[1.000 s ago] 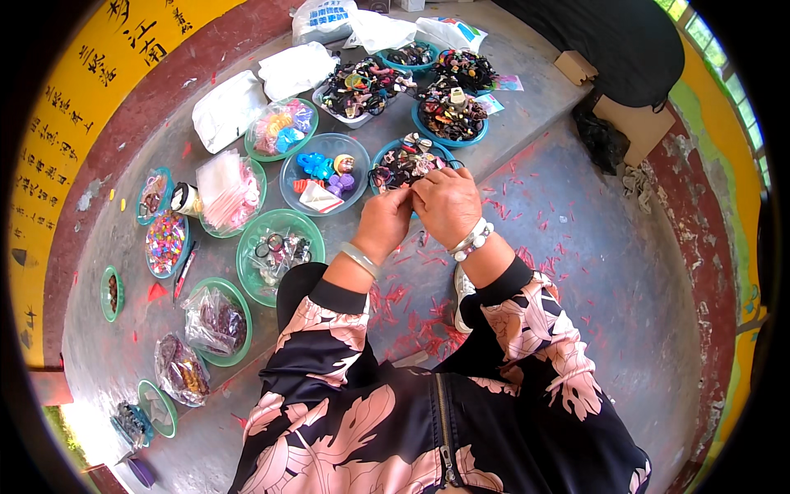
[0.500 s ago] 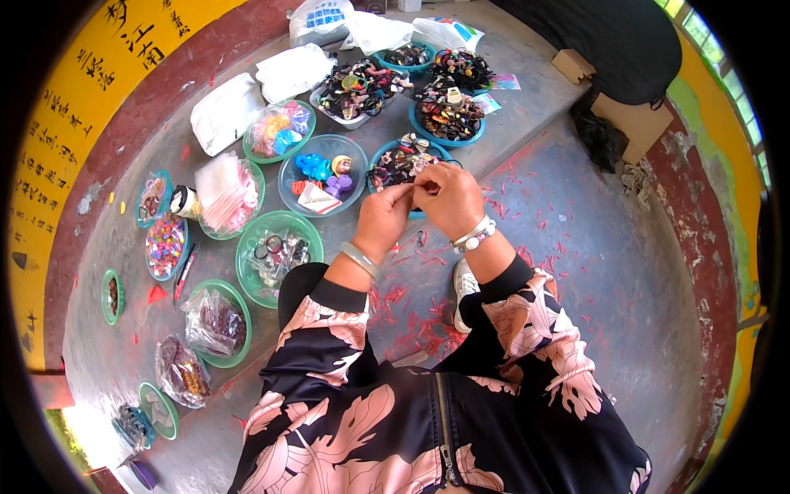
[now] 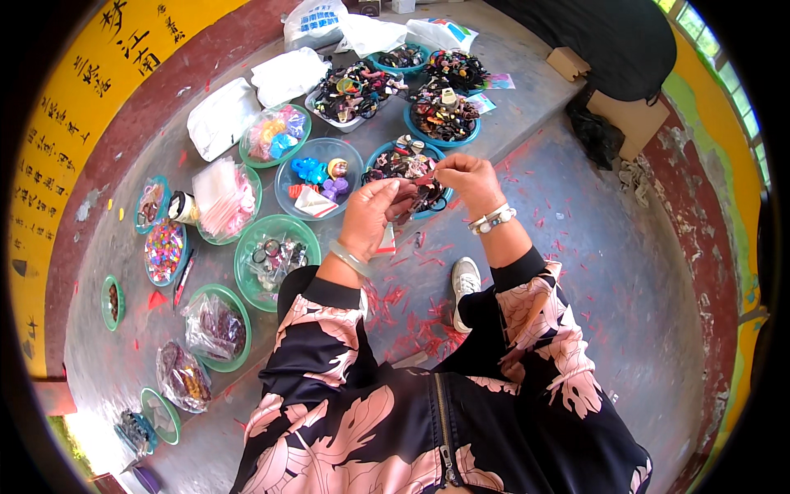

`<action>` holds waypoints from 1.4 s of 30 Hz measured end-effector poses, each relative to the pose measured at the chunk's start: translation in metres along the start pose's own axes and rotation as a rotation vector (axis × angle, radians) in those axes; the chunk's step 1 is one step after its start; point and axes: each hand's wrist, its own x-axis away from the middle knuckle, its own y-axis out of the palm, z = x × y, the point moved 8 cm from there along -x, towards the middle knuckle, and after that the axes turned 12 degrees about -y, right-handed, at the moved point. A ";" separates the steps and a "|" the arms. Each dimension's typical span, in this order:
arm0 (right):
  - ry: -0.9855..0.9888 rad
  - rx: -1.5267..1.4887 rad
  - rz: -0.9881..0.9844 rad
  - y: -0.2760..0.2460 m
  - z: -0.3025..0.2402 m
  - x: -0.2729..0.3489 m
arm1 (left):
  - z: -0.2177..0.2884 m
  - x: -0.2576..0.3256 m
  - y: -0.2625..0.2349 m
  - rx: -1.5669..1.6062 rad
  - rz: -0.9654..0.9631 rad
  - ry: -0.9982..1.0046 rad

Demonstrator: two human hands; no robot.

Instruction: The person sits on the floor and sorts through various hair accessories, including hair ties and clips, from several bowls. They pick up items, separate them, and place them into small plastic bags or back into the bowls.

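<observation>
My left hand is closed, thumb against fingers, at the near edge of a blue basket heaped with dark hair ties. Level with it on the right, my right hand pinches with its fingertips. A small dark, reddish thing lies between the two hands; it blends with the hair ties behind, and I cannot make out its kind. Below my left palm shows a bit of white and red card. A clear bowl of blue, purple and orange trinkets stands left of my left hand.
A green bowl holds black rings and small clear packets. More hair ties fill a blue basket and a white tray farther off. Red scraps litter the floor below a ledge. A black bag lies at the far right.
My hands, together half a second ago, have drawn apart; the right has moved right and slightly up, the left a little left. The white and red card now shows under my left hand.
</observation>
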 end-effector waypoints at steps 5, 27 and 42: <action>0.029 -0.020 0.065 -0.028 0.004 -0.007 | 0.004 0.000 -0.008 0.084 0.004 -0.013; 0.319 1.254 -0.099 -0.200 0.075 -0.006 | 0.002 0.000 -0.017 0.079 0.073 -0.016; 0.559 0.556 0.223 -0.238 0.091 0.023 | 0.000 0.001 -0.015 0.076 0.061 -0.028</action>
